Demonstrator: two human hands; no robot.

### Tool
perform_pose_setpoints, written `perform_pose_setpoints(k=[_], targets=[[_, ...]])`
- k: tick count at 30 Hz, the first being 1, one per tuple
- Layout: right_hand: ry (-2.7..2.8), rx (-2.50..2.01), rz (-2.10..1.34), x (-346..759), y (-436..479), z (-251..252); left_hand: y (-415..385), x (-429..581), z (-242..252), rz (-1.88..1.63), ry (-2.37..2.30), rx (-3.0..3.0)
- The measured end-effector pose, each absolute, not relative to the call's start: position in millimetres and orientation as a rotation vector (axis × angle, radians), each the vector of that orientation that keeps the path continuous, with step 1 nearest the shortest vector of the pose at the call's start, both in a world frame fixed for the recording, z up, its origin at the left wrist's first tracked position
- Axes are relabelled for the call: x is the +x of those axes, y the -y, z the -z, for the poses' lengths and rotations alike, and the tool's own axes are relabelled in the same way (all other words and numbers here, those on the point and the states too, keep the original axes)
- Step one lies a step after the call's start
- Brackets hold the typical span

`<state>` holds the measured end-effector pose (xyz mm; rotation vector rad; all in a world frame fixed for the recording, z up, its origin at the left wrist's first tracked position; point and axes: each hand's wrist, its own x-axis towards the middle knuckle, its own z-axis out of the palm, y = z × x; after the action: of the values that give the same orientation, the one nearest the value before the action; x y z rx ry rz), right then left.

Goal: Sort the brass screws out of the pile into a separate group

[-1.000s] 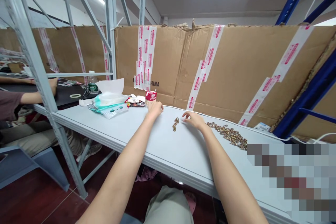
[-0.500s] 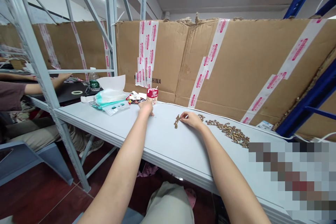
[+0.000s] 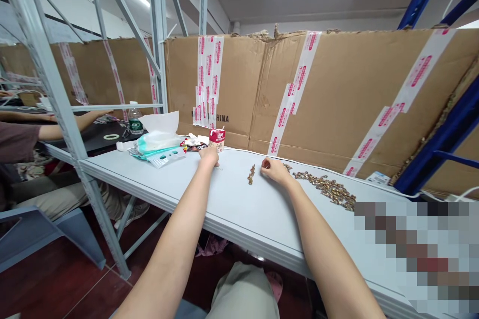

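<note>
My left hand (image 3: 208,156) is low over the table, just in front of a small red and white drink carton (image 3: 217,138). Its fingers are bent together and mostly turned away from me; anything in them is hidden. Tiny clear bits (image 3: 220,169) lie beside its thumb. To the right, my right hand (image 3: 275,170) has thumb and fingers curled closed, and I cannot make out what they hold. Left of it, apart from the fingertips, is a short row of small brass-coloured metal pieces (image 3: 251,175). A larger heap of such pieces (image 3: 331,190) spreads out beyond my right wrist.
Teal and white plastic packaging (image 3: 157,143) and wrappers (image 3: 194,142) lie at the table's left end. A taped cardboard wall (image 3: 239,89) rises along the back. A grey metal post (image 3: 63,109) stands at left; beyond it another person's arm (image 3: 75,124) reaches over a black table.
My right hand has drawn back slightly to the right from the short row of metal pieces, its fingers curling in. My left hand stays near the carton. The view has shifted slightly.
</note>
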<state>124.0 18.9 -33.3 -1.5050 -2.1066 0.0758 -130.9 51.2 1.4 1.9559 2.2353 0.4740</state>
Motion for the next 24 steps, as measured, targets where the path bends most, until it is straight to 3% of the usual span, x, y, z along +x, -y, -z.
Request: perform_pose_setpoints(k=[6, 12, 24], targets=[[1.846, -1.333, -0.362, 115.7, -10.4, 16.7, -54.9, -123.8, -0.8, -0.763, -2.041, 1.985], [1.736, -1.103, -0.574, 93.0, -0.8, 6.0, -59.2, -91.8, 4.4, -1.238, -1.148, 1.872], [1.683, -1.092, -0.572, 87.6, 3.4, 1.6, -53.9, -63.2, 15.0, -1.358, -0.997, 1.796]])
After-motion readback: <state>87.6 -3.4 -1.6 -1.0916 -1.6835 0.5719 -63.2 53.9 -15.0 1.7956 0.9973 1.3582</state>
